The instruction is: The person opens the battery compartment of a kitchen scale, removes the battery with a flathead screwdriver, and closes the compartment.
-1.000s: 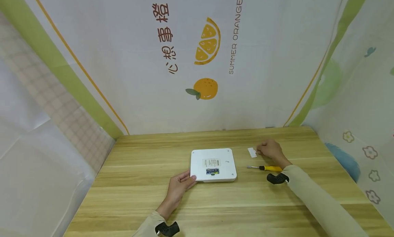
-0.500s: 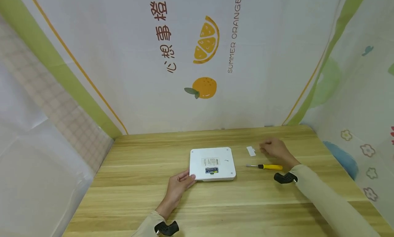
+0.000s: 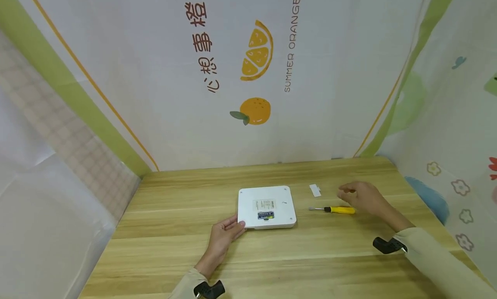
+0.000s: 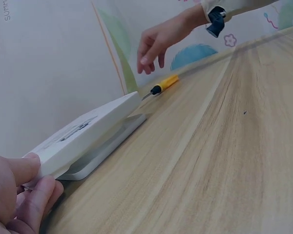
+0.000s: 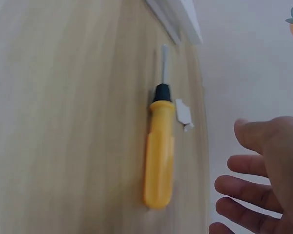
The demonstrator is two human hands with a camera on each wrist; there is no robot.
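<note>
Yellow flathead screwdriver [image 3: 334,209] lies at three o'clock from the battery-powered device [image 3: 267,207] your left hand [image 3: 223,238] pinches — your right hand [image 3: 363,197] hovers, relaxed.

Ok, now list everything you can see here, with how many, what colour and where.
white device: one, white, on the table
label: one, pale, on the device's upper face
battery: at least one, dark blue, in the device's open slot
flat tabbed piece: one, white, on the table, right of the device
screwdriver: one, yellow and black handle, nearer than the tabbed piece
table: one, light wood, underneath
printed cloth: count unclear, mostly white, around the table
wrist fittings: two, black, at the cuffs
sleeves: two, beige
left hand: one, gripping the device's near-left corner
right hand: one, above the table, holding nothing
</note>
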